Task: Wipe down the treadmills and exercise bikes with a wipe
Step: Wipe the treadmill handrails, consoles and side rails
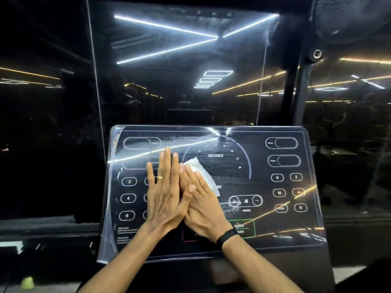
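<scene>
While both hands' fingers [191, 176] lie straight, the wipe [201, 170] sits under the right ones.

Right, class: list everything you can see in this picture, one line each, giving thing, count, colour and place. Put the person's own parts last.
console: one, glossy black with white markings, centre, tilted toward the camera
wipe: one, white, on the console's middle, under the right hand
quick start button: one, green outline, low on the console, by the right wrist
fan: one, black, top right
mirror: one, dark, behind the console, reflecting ceiling lights
ring: one, gold, on a left finger
wristband: one, black, right wrist
left hand: one, flat on the console, fingers straight
right hand: one, flat on the wipe, pressing it down
</scene>
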